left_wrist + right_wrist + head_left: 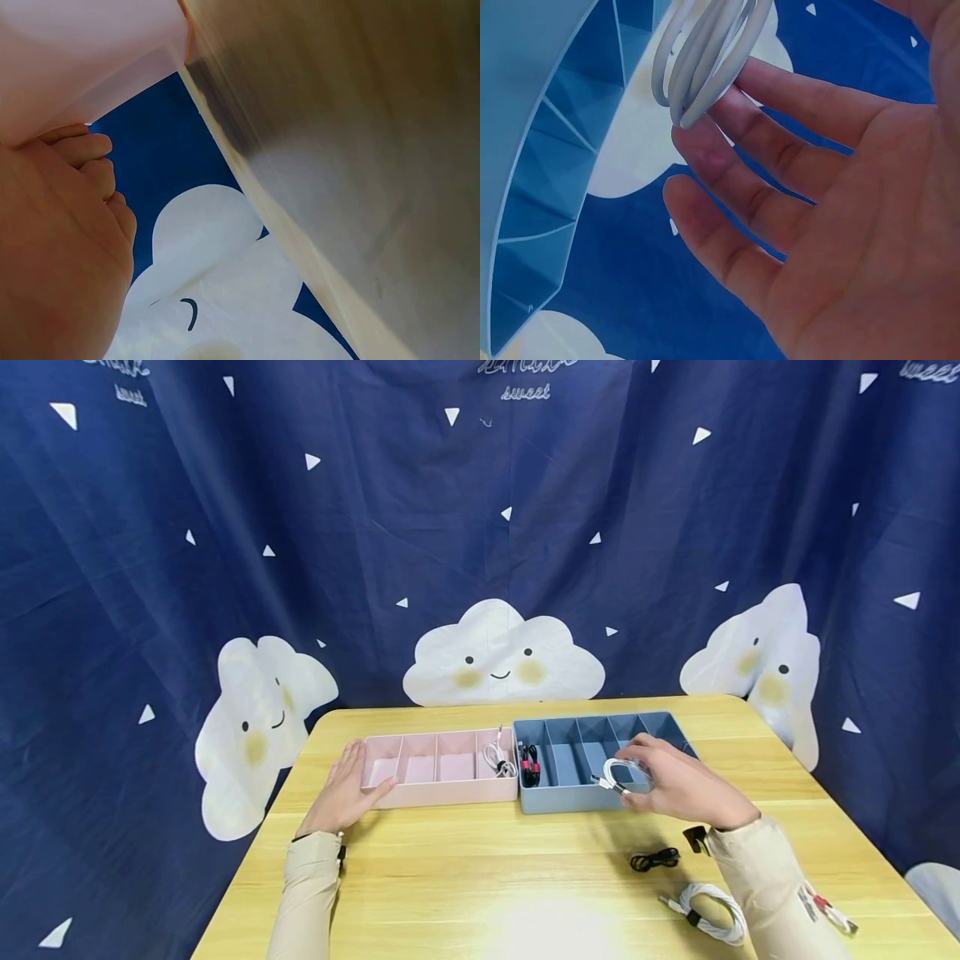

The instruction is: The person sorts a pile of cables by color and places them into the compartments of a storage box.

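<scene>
My right hand pinches a coiled white charging cable over the front of the blue divided box. In the right wrist view the white loops hang at the fingertips, beside the blue wall. At the left end of the pink divided box, my left hand rests with fingers along the end wall and the thumb at the front. A white cable lies in the pink box's rightmost compartment. Black cables with red ties fill the blue box's leftmost compartment.
On the wooden table lie a black bundled cable and a thick white coiled cable, both right of centre. A red-and-white cable is partly behind the right sleeve. A dark blue curtain hangs behind the table.
</scene>
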Demonstrator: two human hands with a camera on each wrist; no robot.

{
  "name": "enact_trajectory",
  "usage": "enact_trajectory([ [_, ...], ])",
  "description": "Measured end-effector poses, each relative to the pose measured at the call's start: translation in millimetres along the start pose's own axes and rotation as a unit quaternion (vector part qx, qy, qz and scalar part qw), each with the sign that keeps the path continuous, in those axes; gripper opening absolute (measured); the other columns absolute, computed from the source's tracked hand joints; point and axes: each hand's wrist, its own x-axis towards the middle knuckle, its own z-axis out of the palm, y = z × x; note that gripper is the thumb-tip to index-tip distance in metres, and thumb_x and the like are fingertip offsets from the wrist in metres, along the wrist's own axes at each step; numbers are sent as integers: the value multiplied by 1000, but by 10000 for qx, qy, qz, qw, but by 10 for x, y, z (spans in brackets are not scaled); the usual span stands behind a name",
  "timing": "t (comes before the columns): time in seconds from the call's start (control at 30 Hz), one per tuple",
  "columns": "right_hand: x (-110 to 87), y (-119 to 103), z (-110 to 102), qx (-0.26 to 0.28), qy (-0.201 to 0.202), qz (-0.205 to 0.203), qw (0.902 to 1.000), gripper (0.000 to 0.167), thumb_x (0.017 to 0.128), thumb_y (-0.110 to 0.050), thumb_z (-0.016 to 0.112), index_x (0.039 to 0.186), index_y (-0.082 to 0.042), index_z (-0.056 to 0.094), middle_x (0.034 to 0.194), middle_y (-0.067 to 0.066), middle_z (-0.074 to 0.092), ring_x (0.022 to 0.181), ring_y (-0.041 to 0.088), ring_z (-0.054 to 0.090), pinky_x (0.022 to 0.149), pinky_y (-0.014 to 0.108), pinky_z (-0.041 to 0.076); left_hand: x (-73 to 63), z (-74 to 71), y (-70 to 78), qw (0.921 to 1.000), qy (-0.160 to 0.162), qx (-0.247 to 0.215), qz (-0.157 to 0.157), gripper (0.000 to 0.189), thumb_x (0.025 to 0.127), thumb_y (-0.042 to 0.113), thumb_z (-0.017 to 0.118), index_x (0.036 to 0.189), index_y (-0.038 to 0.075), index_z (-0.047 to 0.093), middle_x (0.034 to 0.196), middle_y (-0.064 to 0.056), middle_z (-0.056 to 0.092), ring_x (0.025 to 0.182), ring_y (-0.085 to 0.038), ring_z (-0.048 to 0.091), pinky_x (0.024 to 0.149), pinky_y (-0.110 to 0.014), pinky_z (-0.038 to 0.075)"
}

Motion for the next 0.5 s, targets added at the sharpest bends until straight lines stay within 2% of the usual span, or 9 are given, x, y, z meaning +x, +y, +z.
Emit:
enact_trajectory([
  [0.1, 34, -7, 11, 54, -12, -44, 10000, 45, 81, -19, 85, 121, -5, 71, 113, 4, 64, 75, 10, 52, 66, 23, 45, 1, -6, 12, 10000, -11, 4, -7, 109, 97, 68, 54, 163, -7, 9, 174, -24, 6, 163, -42, 3, 131, -63, 9],
  [0.3, 92, -36, 19, 13, -29, -59, 10000, 46, 82, -20, 85, 123, -5, 71, 114, 2, 64, 75, 6, 50, 67, 24, 46, 1, -12, 15, 10000, -21, 20, 0, 109, 97, 68, 54, 163, -7, 9, 174, -24, 5, 163, -42, 2, 131, -63, 10],
  [0.5, 145, -72, 30, 25, -102, -1, 9999, 45, 82, -21, 84, 122, -4, 71, 111, 2, 64, 75, 8, 48, 65, 23, 43, -2, -11, 9, 10000, -33, -3, -13, 110, 97, 68, 54, 163, -7, 10, 173, -24, 5, 162, -42, 3, 131, -62, 8],
])
